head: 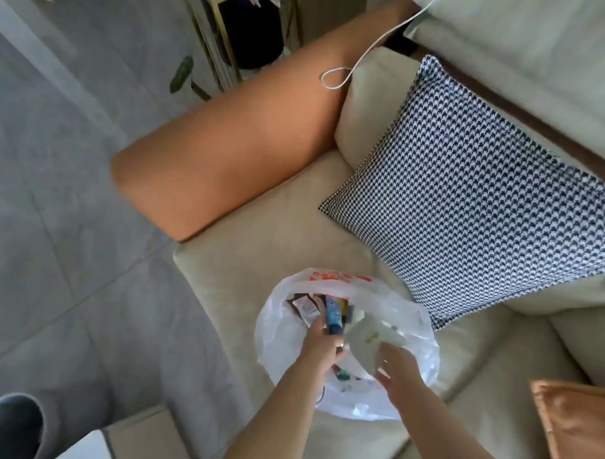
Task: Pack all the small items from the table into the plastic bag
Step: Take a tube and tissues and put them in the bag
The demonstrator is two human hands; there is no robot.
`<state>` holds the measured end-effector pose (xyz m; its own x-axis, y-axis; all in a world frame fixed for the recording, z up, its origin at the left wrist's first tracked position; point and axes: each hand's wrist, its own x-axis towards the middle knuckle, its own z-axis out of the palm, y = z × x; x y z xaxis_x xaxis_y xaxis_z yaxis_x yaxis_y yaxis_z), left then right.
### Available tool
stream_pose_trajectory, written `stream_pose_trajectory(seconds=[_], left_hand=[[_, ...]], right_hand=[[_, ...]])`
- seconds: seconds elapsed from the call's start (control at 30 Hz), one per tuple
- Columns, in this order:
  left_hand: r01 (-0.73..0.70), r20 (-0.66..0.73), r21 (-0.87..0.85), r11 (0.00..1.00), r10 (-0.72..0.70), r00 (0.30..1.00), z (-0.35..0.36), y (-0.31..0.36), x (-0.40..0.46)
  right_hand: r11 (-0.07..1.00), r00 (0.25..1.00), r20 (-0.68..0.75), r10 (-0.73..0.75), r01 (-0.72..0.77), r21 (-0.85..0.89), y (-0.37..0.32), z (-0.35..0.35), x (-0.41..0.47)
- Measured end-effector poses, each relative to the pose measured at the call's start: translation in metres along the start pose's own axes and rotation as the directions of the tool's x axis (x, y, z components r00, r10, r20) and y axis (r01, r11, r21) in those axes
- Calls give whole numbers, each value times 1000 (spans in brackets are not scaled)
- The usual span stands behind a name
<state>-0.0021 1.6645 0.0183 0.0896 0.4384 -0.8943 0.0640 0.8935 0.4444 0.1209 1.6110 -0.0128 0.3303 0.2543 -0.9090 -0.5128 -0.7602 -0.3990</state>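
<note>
Now the bag (346,334), slumped on the sofa (260,237), is reached into by the left hand (320,345), whose grip cannot be told, while a white packet (370,340) is pinched by the right hand (398,366); being limp, the mouth may collapse and spill things.

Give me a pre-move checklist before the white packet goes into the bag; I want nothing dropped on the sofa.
1. Mouth of the translucent white plastic bag open: ok.
2. Bag supported: ok, it rests on the cream sofa seat.
3. Left hand steadying the bag: cannot tell; it is at the opening beside the blue tube, with its fingers partly hidden.
4. Right hand holding the flat white packet: ok, gripped at its lower edge.
5. Packet over the opening: ok.
6. Room left inside: cannot tell; brown sachets and the tube already fill the far side.
</note>
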Motion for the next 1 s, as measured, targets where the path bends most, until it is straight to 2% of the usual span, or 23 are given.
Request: stream_pose_trajectory(seconds=[0.07,0.13,0.3,0.4,0.5,0.57,0.63,0.73,0.77,0.83,0.93,1.0], left_hand=[[-38,19,52,998,37,999,0,1,4],[-65,41,119,991,61,997,-2,-1,2],[-31,37,115,993,26,999,-19,-9,-34],[1,-41,142,990,4,999,-39,-25,-59],[-9,-136,112,994,24,990,-64,-45,-84],[-47,-173,95,994,63,983,-78,-59,-104],[-93,-203,160,983,125,971,-90,-70,-131],[-140,-225,353,925,229,947,-107,-89,-172],[-150,-237,395,906,259,936,-113,-98,-185],[-168,-259,442,881,305,917,-127,-118,-213],[-194,-314,464,864,366,876,-146,-159,-263],[-199,-366,493,847,409,836,-157,-195,-299]], right_hand=[[996,999,29,38,-40,77,-4,2,3],[998,998,54,43,-46,50,-3,3,1],[993,998,58,-22,28,-112,11,6,-18],[971,995,89,-53,72,-227,19,14,-37],[900,977,151,-148,196,-390,27,26,-65],[810,942,234,-241,328,-486,33,32,-84],[670,885,356,-300,461,-582,40,37,-112],[363,760,556,-337,650,-668,58,43,-154],[252,718,596,-360,690,-679,66,43,-169],[103,661,651,-374,727,-679,85,40,-201],[-29,598,728,-335,766,-642,123,28,-250],[-123,526,785,-326,800,-587,153,17,-280]])
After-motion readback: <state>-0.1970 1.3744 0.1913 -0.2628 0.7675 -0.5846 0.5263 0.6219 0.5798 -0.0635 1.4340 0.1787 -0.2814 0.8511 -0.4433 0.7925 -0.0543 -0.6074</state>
